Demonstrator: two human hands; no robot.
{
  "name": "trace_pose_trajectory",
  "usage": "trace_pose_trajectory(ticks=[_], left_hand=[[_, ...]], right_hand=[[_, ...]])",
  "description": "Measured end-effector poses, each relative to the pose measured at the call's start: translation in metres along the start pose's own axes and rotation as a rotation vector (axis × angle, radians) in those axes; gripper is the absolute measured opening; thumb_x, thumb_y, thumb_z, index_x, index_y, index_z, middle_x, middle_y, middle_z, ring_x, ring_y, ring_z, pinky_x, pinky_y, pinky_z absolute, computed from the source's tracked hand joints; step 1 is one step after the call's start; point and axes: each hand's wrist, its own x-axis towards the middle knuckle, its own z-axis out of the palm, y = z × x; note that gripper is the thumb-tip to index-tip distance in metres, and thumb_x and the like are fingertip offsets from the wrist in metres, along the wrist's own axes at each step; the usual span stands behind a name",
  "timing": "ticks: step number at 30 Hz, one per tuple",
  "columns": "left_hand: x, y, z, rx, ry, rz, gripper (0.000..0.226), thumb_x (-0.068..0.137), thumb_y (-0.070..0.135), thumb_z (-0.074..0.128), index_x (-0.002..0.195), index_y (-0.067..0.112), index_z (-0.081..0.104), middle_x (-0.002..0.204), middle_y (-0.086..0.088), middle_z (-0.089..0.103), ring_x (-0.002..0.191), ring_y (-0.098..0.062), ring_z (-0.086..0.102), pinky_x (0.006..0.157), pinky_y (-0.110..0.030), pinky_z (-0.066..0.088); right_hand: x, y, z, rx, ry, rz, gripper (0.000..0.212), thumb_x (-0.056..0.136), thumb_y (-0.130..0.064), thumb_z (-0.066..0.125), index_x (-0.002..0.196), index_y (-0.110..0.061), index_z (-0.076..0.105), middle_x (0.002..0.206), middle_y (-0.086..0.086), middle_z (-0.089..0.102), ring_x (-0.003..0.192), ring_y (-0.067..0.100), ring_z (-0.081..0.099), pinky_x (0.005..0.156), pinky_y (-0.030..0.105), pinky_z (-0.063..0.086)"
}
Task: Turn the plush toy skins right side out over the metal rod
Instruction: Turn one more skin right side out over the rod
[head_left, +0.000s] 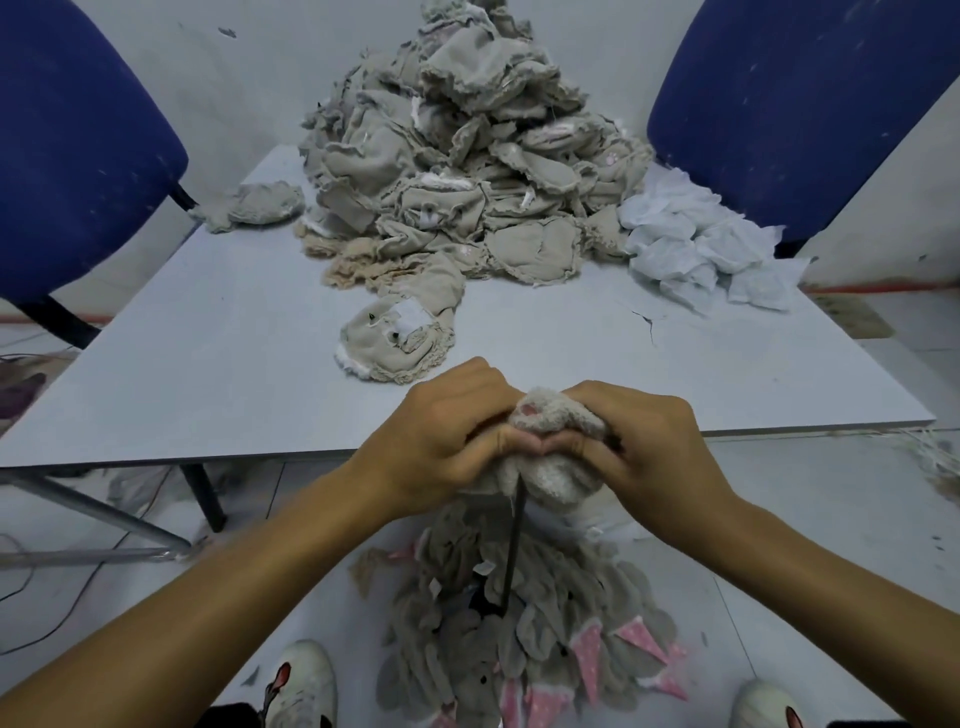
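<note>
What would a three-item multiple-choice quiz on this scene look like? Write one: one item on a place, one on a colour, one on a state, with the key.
1. Where does the big heap of unturned skins lie?
A. on the table's far side
B. on a chair
C. in a box

2. What colour are the two chairs?
A. red
B. blue
C. green

3. How are the hands placed?
A. both idle
B. one on the table
C. both gripping one skin

Key: 1 A, the heap sits on the table between the chairs. 2 B, both chair backs are blue. 3 C, the left hand and right hand grip the plush skin atop the metal rod.
</note>
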Motion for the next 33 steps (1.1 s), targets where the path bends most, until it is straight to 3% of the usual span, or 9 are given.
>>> trace_pose_trajectory(ticks=[4, 8, 12, 15, 19, 22, 25, 30, 33], left_hand=[[0.006, 0.0, -0.001, 0.009, 0.098, 0.027, 0.029, 0.094, 0.02, 0.056, 0.082, -0.002, 0.07, 0.074, -0.011, 0.06, 0.071, -0.026, 0.052, 0.064, -0.033, 0.041], [0.001, -0.008, 0.006, 0.019, -0.054, -0.044, 0.025, 0.094, 0.014, 0.057, 0.076, -0.001, 0.064, 0.074, -0.001, 0.049, 0.073, -0.007, 0.036, 0.064, -0.022, 0.028], [-0.004, -0.012, 0.007, 0.023, -0.089, -0.065, 0.022, 0.093, 0.012, 0.055, 0.076, 0.0, 0.063, 0.073, 0.0, 0.05, 0.071, -0.011, 0.041, 0.062, -0.019, 0.026], [-0.007, -0.011, 0.007, -0.009, -0.105, -0.1, 0.035, 0.094, 0.021, 0.044, 0.077, -0.002, 0.063, 0.073, -0.008, 0.056, 0.071, -0.012, 0.042, 0.063, -0.021, 0.028], [-0.007, -0.003, 0.011, -0.022, 0.069, -0.109, 0.045, 0.1, 0.029, 0.043, 0.072, -0.002, 0.058, 0.07, -0.002, 0.046, 0.069, -0.01, 0.035, 0.063, -0.021, 0.026], [0.004, 0.001, 0.007, -0.044, 0.172, -0.08, 0.057, 0.104, 0.041, 0.033, 0.071, 0.001, 0.055, 0.069, -0.001, 0.044, 0.067, -0.013, 0.036, 0.061, -0.023, 0.03], [0.009, -0.004, 0.006, -0.045, 0.101, -0.114, 0.056, 0.103, 0.043, 0.032, 0.072, 0.001, 0.053, 0.069, 0.0, 0.043, 0.067, -0.012, 0.036, 0.061, -0.025, 0.031], [-0.006, -0.012, 0.018, -0.011, -0.176, -0.177, 0.066, 0.097, 0.057, 0.029, 0.083, 0.001, 0.062, 0.077, 0.0, 0.052, 0.072, -0.016, 0.044, 0.063, -0.033, 0.036], [-0.008, -0.014, 0.017, 0.013, -0.265, -0.207, 0.061, 0.094, 0.053, 0.029, 0.084, 0.001, 0.06, 0.078, -0.002, 0.051, 0.073, -0.016, 0.043, 0.065, -0.033, 0.037]], right_hand=[[0.003, 0.0, -0.003, -0.027, 0.042, -0.002, 0.019, 0.088, -0.025, 0.069, 0.094, -0.008, 0.074, 0.083, -0.006, 0.067, 0.076, -0.004, 0.048, 0.073, 0.001, 0.034], [-0.001, -0.004, 0.0, -0.003, -0.106, 0.049, 0.021, 0.089, -0.029, 0.066, 0.1, -0.015, 0.077, 0.086, -0.003, 0.074, 0.076, 0.01, 0.064, 0.068, 0.016, 0.044], [0.002, -0.007, 0.007, 0.028, -0.151, 0.158, 0.03, 0.09, -0.037, 0.06, 0.094, -0.015, 0.079, 0.081, -0.001, 0.075, 0.073, 0.02, 0.069, 0.065, 0.033, 0.049], [0.002, -0.009, 0.009, -0.009, -0.134, 0.131, 0.033, 0.09, -0.04, 0.057, 0.088, -0.013, 0.077, 0.077, -0.001, 0.074, 0.068, 0.022, 0.068, 0.061, 0.031, 0.048], [0.0, -0.011, 0.008, -0.059, -0.259, 0.206, 0.048, 0.096, -0.052, 0.04, 0.1, -0.014, 0.07, 0.087, 0.003, 0.073, 0.078, 0.03, 0.066, 0.067, 0.041, 0.051], [0.002, -0.009, -0.002, -0.14, -0.176, 0.159, 0.062, 0.097, -0.059, 0.026, 0.102, -0.013, 0.067, 0.086, 0.004, 0.072, 0.075, 0.031, 0.065, 0.063, 0.042, 0.051], [0.002, -0.006, -0.004, -0.192, -0.167, 0.128, 0.045, 0.098, -0.05, 0.031, 0.092, -0.018, 0.062, 0.072, 0.001, 0.065, 0.064, 0.031, 0.061, 0.055, 0.039, 0.047], [-0.008, -0.002, 0.01, -0.222, -0.516, 0.199, 0.049, 0.098, -0.063, 0.013, 0.099, -0.031, 0.05, 0.067, -0.009, 0.047, 0.065, 0.022, 0.055, 0.065, 0.042, 0.049], [-0.012, 0.001, 0.011, -0.17, -0.54, 0.215, 0.03, 0.095, -0.066, 0.012, 0.091, -0.044, 0.033, 0.061, -0.013, 0.039, 0.062, 0.017, 0.046, 0.066, 0.042, 0.05]])
